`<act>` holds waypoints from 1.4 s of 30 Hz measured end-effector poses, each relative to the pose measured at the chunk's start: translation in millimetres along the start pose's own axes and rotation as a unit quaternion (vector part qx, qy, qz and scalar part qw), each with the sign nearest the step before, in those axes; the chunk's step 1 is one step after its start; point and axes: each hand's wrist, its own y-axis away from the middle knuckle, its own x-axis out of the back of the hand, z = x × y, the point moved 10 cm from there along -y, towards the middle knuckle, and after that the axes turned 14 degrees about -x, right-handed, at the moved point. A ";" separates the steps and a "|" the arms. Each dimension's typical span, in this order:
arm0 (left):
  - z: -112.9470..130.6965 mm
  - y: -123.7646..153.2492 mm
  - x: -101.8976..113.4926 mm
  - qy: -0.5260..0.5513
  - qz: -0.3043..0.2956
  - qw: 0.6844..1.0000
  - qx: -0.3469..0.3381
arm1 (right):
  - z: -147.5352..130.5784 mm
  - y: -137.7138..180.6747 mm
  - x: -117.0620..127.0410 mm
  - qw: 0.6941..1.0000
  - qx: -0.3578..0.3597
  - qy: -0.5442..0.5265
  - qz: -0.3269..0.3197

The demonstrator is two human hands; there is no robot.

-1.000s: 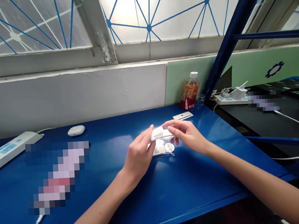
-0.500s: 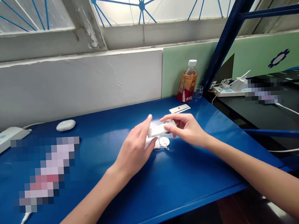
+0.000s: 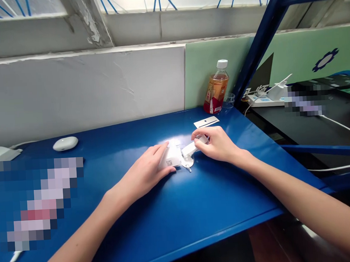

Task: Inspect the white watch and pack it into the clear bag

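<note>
Near the middle of the blue desk (image 3: pixel 156 229), my left hand (image 3: pixel 144 167) lies around a white packet (image 3: pixel 169 158) with a small QR code, its fingers at the top edge and its thumb at the bottom one. A pinch of my right hand (image 3: pixel 215 142) holds a narrow white rectangular piece (image 3: pixel 190 149), tilted, with part of it hidden by the fingers. Under its left end, at the packet's right side, a round white tag (image 3: pixel 187 161) with a small metal clasp lies on the desk. A white card (image 3: pixel 206 122) with a dark stripe lies behind my right hand.
A drink bottle (image 3: pixel 216 87) stands at the back right beside a clear plastic ring (image 3: pixel 229 100). On the left are a white earbud case (image 3: pixel 65 143), a blurred-out phone-like item (image 3: pixel 43 200) on a cable and a power strip (image 3: pixel 0 157). A blue frame post (image 3: pixel 261 44) rises at right.
My hands have drawn apart. My right hand has moved the white piece off to the right, while my left hand has lowered onto the packet. The view has tilted down slightly.
</note>
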 end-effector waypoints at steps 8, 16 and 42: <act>11.4 -3.8 10.6 -0.008 0.068 0.997 -0.037 | -0.8 6.7 -23.1 0.991 -0.037 -0.079 -0.099; 10.4 -3.1 8.4 -0.011 0.068 0.996 -0.049 | -13.7 14.9 -21.4 0.995 0.094 0.023 -0.033; 10.3 -2.2 1.8 0.003 0.065 0.997 -0.046 | -24.4 16.4 -11.9 0.982 0.177 0.038 -0.049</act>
